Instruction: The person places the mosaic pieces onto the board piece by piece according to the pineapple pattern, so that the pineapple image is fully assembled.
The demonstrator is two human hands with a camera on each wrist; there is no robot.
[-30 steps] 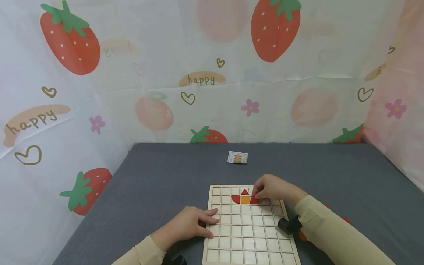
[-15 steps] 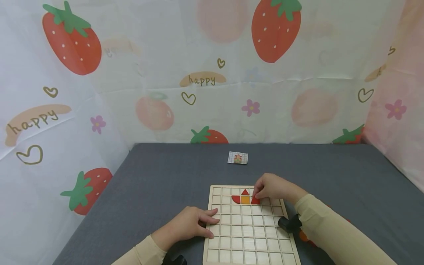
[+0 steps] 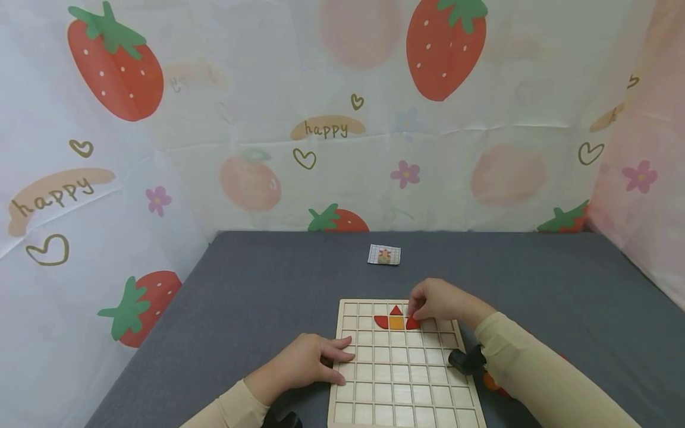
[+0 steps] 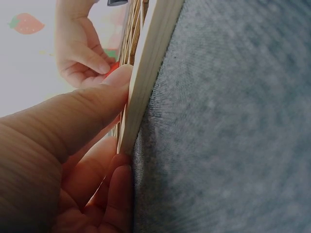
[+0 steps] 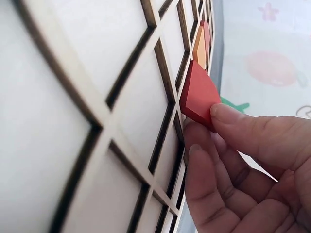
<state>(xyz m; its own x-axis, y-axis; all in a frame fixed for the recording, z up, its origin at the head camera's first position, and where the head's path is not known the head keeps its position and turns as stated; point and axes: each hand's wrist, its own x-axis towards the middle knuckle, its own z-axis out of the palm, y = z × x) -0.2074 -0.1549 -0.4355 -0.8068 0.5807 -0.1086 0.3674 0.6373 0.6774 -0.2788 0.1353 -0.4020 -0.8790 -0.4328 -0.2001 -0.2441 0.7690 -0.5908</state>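
My right hand (image 3: 441,300) pinches a red quarter-circle block (image 5: 199,94) between thumb and fingers. In the right wrist view the block is tilted over a cell of the wooden grid board (image 3: 384,375), beside an orange square block (image 3: 396,323). Left of that square lies another red quarter-circle block (image 3: 381,321), and a red triangle block (image 3: 396,310) sits just above it. My left hand (image 3: 307,361) rests on the board's left edge with fingers spread. The left wrist view shows its thumb (image 4: 97,104) against the wooden rim.
A small card (image 3: 384,255) with a coloured pattern on a grid lies behind the board on the grey table cloth (image 3: 278,285). Orange and red pieces (image 3: 489,381) lie partly hidden under the right forearm. A printed curtain (image 3: 257,89) stands around the table.
The red block in my right hand has turned slightly over its cell, and that hand has risen a touch. My left hand and the board stay where they were.
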